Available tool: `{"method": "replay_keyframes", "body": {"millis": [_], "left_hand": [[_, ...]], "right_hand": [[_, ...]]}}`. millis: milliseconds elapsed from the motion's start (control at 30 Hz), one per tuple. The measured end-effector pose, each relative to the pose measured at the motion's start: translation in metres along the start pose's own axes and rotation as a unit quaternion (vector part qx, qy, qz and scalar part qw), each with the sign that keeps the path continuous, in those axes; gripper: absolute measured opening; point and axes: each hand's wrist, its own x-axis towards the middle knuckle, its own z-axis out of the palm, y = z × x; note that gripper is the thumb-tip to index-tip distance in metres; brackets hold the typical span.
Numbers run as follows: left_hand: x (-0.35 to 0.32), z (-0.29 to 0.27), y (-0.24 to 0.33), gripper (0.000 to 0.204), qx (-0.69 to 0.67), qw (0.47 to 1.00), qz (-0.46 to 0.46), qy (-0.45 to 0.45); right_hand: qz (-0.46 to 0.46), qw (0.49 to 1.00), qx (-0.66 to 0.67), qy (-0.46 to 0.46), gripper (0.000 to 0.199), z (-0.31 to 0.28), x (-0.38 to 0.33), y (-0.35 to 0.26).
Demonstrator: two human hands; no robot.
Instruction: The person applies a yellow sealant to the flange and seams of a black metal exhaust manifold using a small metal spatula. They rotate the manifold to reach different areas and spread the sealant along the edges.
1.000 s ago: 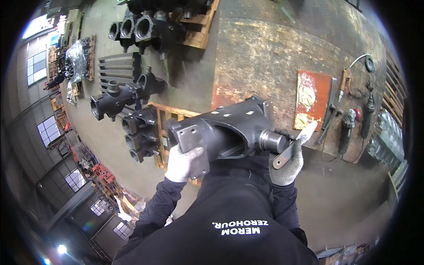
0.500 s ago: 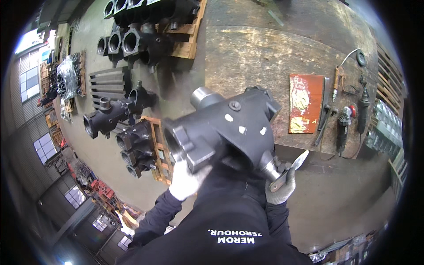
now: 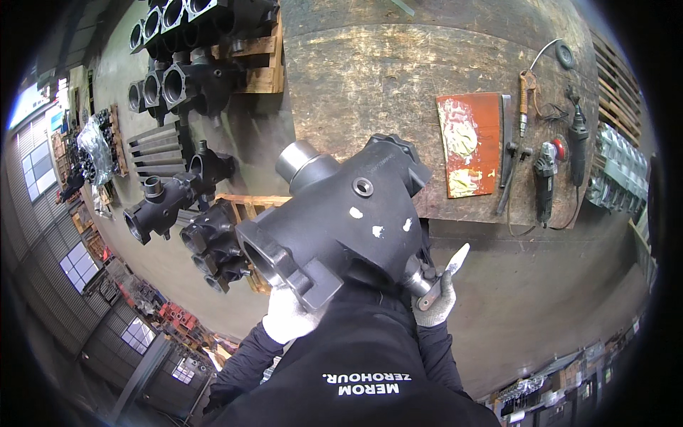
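Observation:
A large black metal casting point(image 3: 341, 220), like a valve or axle housing, lies tilted between my hands in front of my body. White putty patches dot its upper side, near a round threaded hole. My gloved left hand point(image 3: 290, 313) grips the lower edge of its square open flange, fingers partly hidden beneath. At the bare metal stub on the casting's right end, my gloved right hand point(image 3: 440, 302) is closed round a putty knife point(image 3: 456, 260). Its pale-smeared blade points up and away. Whether the right fingers also bear the stub's weight I cannot tell.
A worn wooden table point(image 3: 370, 85) lies ahead. On it are a red-brown board point(image 3: 455, 146) smeared with yellowish putty, an angle grinder point(image 3: 545, 185), a second corded tool point(image 3: 578, 142) and an air blow gun point(image 3: 525, 96). Similar black castings point(image 3: 199, 85) stand on pallets at left.
The casting and both hands have kept nearly the same pose together. The view has shifted, so the table and its tools sit further left and higher. The hole on the casting now shows more openly.

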Motion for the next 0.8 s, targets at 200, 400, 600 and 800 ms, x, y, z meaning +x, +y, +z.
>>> {"method": "replay_keyframes", "body": {"millis": [200,400,600,800], "left_hand": [[0.013,-0.021,0.022,0.055,-0.167,0.984,-0.056,-0.008],[0.019,-0.046,0.047,0.029,0.133,0.980,0.141,0.046],[0.036,-0.071,0.067,0.032,0.136,0.989,0.007,0.065],[0.048,-0.088,0.086,0.032,0.158,0.980,0.028,0.116]], "right_hand": [[0.011,0.997,-0.050,-0.052,0.025,0.008,-0.003,0.000],[-0.102,0.934,-0.341,-0.044,0.033,0.025,0.017,-0.012],[-0.126,0.893,-0.432,0.011,0.034,0.055,0.060,-0.021],[-0.134,0.880,-0.455,0.002,0.031,0.070,0.066,-0.014]]}}
